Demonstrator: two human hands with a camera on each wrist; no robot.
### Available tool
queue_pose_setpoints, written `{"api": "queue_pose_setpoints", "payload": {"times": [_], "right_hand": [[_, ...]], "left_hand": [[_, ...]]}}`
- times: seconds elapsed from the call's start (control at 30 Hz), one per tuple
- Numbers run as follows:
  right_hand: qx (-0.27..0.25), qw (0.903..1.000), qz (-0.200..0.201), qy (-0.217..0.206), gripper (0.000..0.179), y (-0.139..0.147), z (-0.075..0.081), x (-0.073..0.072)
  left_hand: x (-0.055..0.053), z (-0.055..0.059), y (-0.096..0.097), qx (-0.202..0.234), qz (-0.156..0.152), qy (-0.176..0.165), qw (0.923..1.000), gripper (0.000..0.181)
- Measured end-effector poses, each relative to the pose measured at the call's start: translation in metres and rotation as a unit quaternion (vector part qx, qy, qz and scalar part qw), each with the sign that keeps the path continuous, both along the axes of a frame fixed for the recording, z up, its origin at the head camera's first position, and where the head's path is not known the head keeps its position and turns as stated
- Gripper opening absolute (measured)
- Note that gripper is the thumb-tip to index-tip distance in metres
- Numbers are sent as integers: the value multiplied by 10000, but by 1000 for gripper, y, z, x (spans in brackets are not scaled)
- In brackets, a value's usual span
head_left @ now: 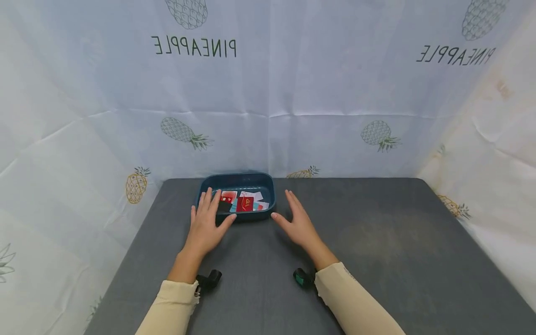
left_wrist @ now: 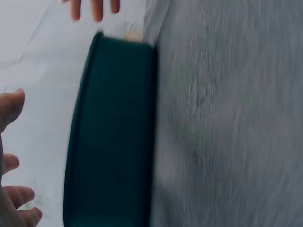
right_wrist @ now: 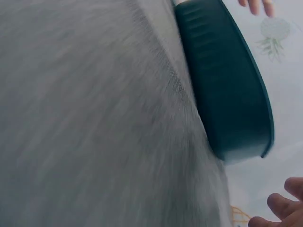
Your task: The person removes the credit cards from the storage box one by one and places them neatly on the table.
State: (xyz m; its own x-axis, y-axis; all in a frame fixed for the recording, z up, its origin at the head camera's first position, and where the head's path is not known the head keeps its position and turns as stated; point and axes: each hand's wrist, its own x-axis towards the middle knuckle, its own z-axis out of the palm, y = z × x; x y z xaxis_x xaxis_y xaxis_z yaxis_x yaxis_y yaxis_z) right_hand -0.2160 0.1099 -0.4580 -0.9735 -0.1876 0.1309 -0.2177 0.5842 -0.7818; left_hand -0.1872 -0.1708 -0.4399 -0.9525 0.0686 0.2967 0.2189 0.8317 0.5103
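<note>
My left hand [head_left: 205, 229] points forward by the dark blue box [head_left: 256, 215], near left corner — fingers spread, free. The box sits on the grey surface [head_left: 377, 260], cards [head_left: 245, 204] inside. Just right, my right hand [head_left: 299, 226] slants inward — fingers straight, free.
</note>
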Motion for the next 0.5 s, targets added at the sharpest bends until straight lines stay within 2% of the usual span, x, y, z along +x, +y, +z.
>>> {"api": "queue_pose_setpoints", "payload": {"times": [0.1,0.2,0.3,0.5], "right_hand": [[-400,9990,-187,-108,81,-8,0,-11],[-705,9964,-326,-330,79,-16,-1,-20],[-907,9938,-239,-597,80,-22,-3,-26],[-1253,9877,125,-928,86,-30,-8,-28]], "left_hand": [[-7,-3,-15,485,68,-67,9988,86],[-13,-8,-29,1059,134,-305,9938,84],[-18,-14,-40,1551,246,-639,9855,83],[-27,-22,-49,2182,467,-1244,9668,83]]}}
